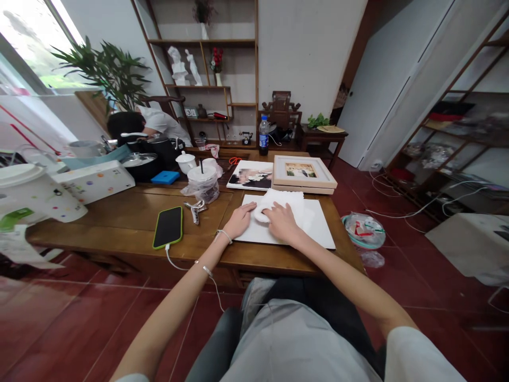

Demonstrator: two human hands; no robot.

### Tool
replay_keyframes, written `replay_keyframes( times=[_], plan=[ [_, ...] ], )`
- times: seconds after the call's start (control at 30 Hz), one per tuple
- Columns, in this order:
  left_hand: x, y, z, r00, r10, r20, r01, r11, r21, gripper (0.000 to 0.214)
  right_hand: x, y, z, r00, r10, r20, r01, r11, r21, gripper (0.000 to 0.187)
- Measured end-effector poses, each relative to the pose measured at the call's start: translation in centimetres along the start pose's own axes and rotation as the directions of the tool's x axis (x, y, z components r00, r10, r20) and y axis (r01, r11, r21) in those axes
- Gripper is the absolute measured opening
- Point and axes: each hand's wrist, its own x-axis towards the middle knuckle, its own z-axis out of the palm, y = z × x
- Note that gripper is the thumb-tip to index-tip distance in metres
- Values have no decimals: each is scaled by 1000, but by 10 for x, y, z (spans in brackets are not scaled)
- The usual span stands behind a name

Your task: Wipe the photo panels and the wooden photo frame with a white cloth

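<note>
In the head view, a white board (320,228) lies flat near the right end of the wooden table (131,215), at its near edge. A white cloth (295,204), perhaps a paper towel, sits on its far, middle part. The left hand (240,218) rests spread on the board's left side, grasping nothing. The right hand (281,220) has its fingers bent over the cloth; whether they pinch it or only press it, I cannot tell.

The cloth looks light, soft and easily creased, best held by its bunched left fold. The board seems stiff, fairly light and smooth enough to slip, so opposite edges would give the surest hold; its surface may mark easily.

The board's long axis runs left to right, roughly along the table's near edge. The cloth spreads from the fold toward the far right, its ragged edge facing far.

Just beyond lie a photo print (260,183) and, right of it, a framed picture (300,170). A phone (168,227) lies well to the left.
</note>
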Motion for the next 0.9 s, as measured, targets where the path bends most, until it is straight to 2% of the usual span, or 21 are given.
replay_keyframes(
  times=[0.07, 0.13, 0.27, 0.37, 0.47, 0.6, 0.7, 0.77, 0.83, 0.9],
  plan=[
    [0, 1, -1, 1000, -15, -22, 14, 999, -43, 43, -3, -10, -2, 996, -90, -2, 90, 996, -20, 41],
    [1, 1, -3, 998, -19, -57, 14, 996, -88, 42, -11, -17, -4, 972, -233, -5, 233, 972, -9, 35],
    [0, 5, -5, 994, 1, -109, -17, 990, -143, 42, -30, -16, -11, 852, -523, 18, 520, 850, 87, 36],
    [-1, 8, -5, 997, -7, -75, -3, 990, -142, 46, -42, -3, -20, 786, -618, 31, 602, 776, 189, 43],
    [-2, 10, -4, 1000, -9, -19, 7, 996, -89, 48, -53, 17, -30, 804, -590, 72, 550, 784, 287, 50],
    [-4, 8, -2, 999, 32, 33, -31, 999, -16, 42, -66, 52, -31, 885, -452, 114, 395, 856, 333, 55],
    [-4, 5, 0, 997, 59, 46, -59, 998, 6, 38, -70, 81, -16, 953, -298, 48, 271, 915, 299, 56],
    [-4, 3, 1, 996, 76, 38, -76, 997, 11, 37, -68, 98, -5, 983, -182, -18, 180, 946, 268, 56],
    [-4, 1, 2, 996, 89, 31, -90, 996, 22, 36, -63, 109, 0, 992, -96, -80, 114, 957, 267, 55],
    [-4, 0, 2, 995, 96, 31, -97, 995, 37, 34, -53, 112, -2, 990, -63, -127, 100, 947, 305, 52]
  ],
)
